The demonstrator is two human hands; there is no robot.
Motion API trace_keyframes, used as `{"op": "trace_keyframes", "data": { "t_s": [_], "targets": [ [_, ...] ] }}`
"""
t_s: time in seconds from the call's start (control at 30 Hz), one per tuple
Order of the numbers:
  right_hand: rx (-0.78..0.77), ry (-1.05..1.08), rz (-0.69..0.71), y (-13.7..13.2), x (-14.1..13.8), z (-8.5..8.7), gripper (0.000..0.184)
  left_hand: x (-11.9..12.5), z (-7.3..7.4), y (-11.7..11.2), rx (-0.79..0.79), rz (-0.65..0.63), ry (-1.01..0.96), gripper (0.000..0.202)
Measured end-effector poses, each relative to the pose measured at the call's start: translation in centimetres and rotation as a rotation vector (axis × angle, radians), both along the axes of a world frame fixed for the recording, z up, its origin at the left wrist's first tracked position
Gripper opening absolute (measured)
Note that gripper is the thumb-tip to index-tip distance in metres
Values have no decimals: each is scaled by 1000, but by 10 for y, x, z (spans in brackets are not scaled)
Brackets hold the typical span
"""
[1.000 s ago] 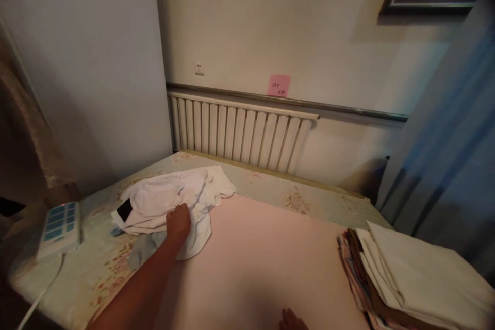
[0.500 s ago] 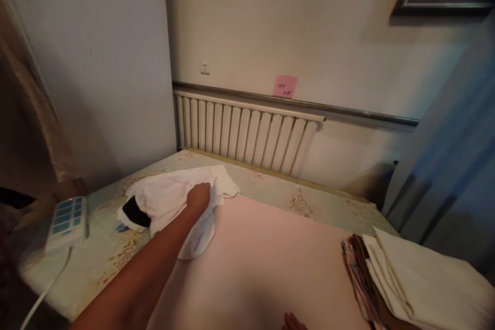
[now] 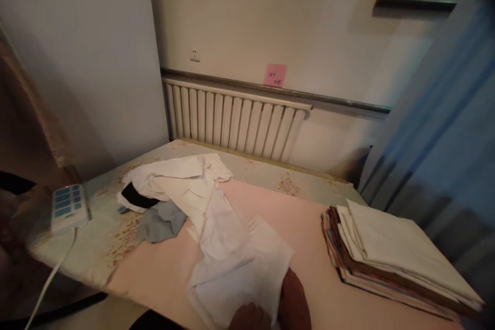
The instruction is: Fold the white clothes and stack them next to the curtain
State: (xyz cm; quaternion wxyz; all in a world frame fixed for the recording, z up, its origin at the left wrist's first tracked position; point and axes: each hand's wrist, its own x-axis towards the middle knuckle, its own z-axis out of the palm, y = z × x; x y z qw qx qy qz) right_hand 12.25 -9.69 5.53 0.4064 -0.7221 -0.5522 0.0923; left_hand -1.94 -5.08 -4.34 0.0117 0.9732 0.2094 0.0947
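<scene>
A white cloth (image 3: 235,263) lies stretched across the pink pad (image 3: 309,237), from the laundry pile down to the near edge. My left hand (image 3: 249,318) is at the bottom of the view, closed on the cloth's near end, partly covered by the fabric. My right hand (image 3: 294,301) sits just beside it at the cloth's right corner, curled on the edge. More white garments (image 3: 174,180) stay heaped at the back left, with a black piece (image 3: 133,198) and a grey piece (image 3: 162,220) next to them.
A stack of folded cloths (image 3: 386,252) rests on the right. A white controller with blue buttons (image 3: 67,207) and its cord lies on the floral sheet at left. A radiator (image 3: 232,121) with a pink note (image 3: 275,75) above it lines the back wall; a blue curtain (image 3: 444,129) hangs right.
My left arm has drawn back from the pile, dragging one white cloth toward the near edge. The grey and black pieces now show. My right hand has come up to the cloth.
</scene>
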Motion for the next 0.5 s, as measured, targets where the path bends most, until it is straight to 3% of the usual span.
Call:
{"op": "trace_keyframes", "data": {
  "t_s": [0.1, 0.23, 0.4, 0.5],
  "targets": [
    [11, 117, -79, -4, 4, -14, 31, -14, 5, -3, -80, 78, 4, 14],
    [44, 349, -290, 1, 19, -36, 34, -23, 10, -10, -121, 134, 15, 18],
    [23, 1084, -293, 22, 27, -33, 38, -30, 21, -21, -165, 196, 54, 15],
    [-3, 1321, -307, 34, 28, -31, 40, -41, 29, -27, -191, 195, 20, 13]
  ]
}}
